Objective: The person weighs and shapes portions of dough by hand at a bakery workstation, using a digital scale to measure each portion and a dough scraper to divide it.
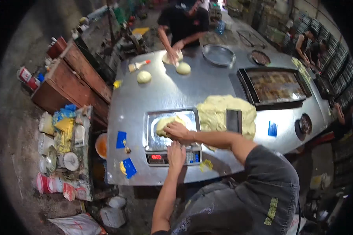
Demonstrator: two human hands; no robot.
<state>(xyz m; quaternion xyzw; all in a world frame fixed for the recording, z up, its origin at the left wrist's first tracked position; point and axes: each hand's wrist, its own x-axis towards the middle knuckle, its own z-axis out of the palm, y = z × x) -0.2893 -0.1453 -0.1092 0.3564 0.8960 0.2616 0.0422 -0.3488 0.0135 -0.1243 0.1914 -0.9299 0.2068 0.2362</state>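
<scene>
At the centre of the frame the right hand (176, 130) lies spread, unclenched, over a dough lump (162, 124) on the scale tray (190, 116); the left hand (176, 154) rests flat just below, beside the red display (156, 157)

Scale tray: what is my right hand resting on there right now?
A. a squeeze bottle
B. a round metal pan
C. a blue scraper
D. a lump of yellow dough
D: the right hand lies on a lump of yellow dough on the scale tray, while the left hand is at the scale's front edge.
</scene>
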